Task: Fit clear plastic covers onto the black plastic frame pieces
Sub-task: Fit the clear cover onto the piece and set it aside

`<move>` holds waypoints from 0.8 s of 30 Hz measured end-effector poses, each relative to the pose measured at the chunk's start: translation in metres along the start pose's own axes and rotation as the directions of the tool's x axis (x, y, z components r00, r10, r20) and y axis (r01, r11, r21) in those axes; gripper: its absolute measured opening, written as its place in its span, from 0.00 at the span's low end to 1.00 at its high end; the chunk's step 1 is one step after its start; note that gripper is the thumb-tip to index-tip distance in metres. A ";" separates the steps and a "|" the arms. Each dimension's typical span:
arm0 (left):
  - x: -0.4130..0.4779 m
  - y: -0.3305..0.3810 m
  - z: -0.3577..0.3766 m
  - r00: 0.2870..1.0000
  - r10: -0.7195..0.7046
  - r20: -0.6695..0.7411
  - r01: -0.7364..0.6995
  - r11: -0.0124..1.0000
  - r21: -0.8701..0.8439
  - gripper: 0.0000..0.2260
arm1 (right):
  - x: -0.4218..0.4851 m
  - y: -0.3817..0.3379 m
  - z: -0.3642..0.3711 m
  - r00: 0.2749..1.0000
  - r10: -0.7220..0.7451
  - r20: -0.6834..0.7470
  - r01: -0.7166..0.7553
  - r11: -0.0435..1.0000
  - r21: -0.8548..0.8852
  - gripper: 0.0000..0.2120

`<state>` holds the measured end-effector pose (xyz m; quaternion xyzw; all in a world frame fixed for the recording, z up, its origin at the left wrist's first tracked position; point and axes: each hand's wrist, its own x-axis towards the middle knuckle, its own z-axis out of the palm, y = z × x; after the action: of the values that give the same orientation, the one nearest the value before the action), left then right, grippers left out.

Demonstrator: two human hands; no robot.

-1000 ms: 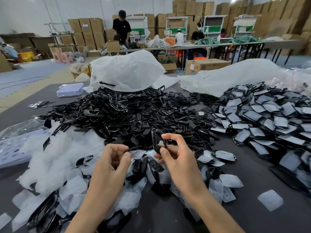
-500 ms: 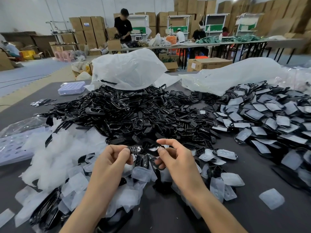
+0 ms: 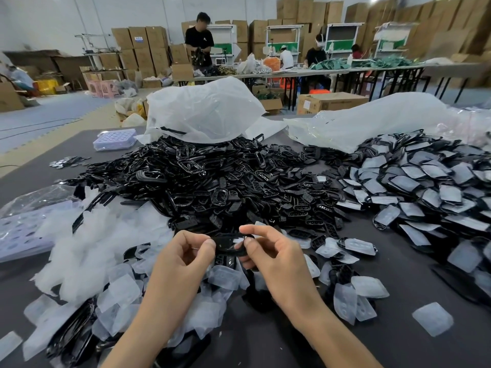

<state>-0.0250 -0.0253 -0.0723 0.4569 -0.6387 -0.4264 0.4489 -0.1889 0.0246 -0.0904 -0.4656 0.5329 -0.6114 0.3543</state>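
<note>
Pinching the black frame piece by both ends, your left hand and right hand each curl thumb and forefinger onto it — a second ago a frame stood on edge in the right hand alone, now it lies flat between your fingertips. Loose clear covers lie just beneath your fingers — the carton label far beyond them is too blurred to read.

Factory packing floor: stacked cartons, long worktables.
</note>
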 end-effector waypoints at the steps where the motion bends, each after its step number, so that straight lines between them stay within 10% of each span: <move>1: 0.000 0.001 0.000 1.000 0.003 0.007 -0.003 1.000 -0.003 0.07 | 0.000 -0.001 0.000 1.000 0.008 0.000 -0.008 0.999 0.039 0.10; 11: -0.001 -0.002 -0.001 0.995 0.096 0.003 -0.095 0.989 0.115 0.05 | 0.001 -0.002 0.000 1.000 0.024 0.001 -0.024 0.989 0.145 0.09; 18: -0.012 -0.008 0.004 0.918 0.363 0.157 -0.381 0.707 0.596 0.22 | -0.001 0.003 0.002 0.999 0.018 -0.044 -0.018 1.000 0.010 0.08; 24: -0.007 -0.002 0.007 0.970 0.242 -0.024 -0.235 0.959 0.158 0.06 | -0.001 0.004 0.000 0.991 -0.016 -0.129 0.009 0.998 -0.055 0.08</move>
<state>-0.0305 -0.0178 -0.0768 0.4190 -0.7102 -0.3087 0.4740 -0.1892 0.0252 -0.0949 -0.4377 0.5682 -0.6279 0.3022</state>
